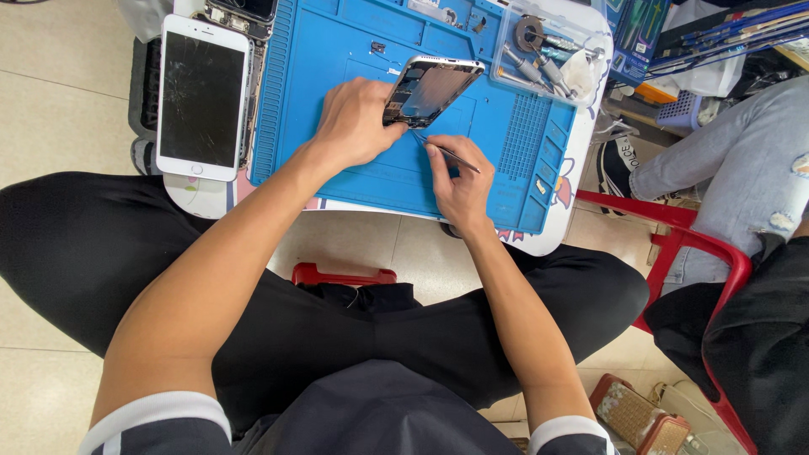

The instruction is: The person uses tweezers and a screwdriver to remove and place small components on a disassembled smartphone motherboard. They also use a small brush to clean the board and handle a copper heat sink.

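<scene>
Right now left hand grips opened phone body, tilted over blue mat at frame centre-top; right hand pinches tweezers w/ tip at its lower edge. Risk, imo: tip slips, tiny parts get nicked, or body tips from grip

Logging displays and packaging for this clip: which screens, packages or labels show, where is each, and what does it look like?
White smartphone with a cracked dark screen: flat at the table's left edge, beside the blue silicone repair mat; rectangular, display off.
Opened silver-framed phone body: tilted over the mat, held by the left hand; the right hand holds thin metal tweezers at its lower edge.
Blue tool package: top right, flat, rectangular.
No readable labels or signs.
</scene>
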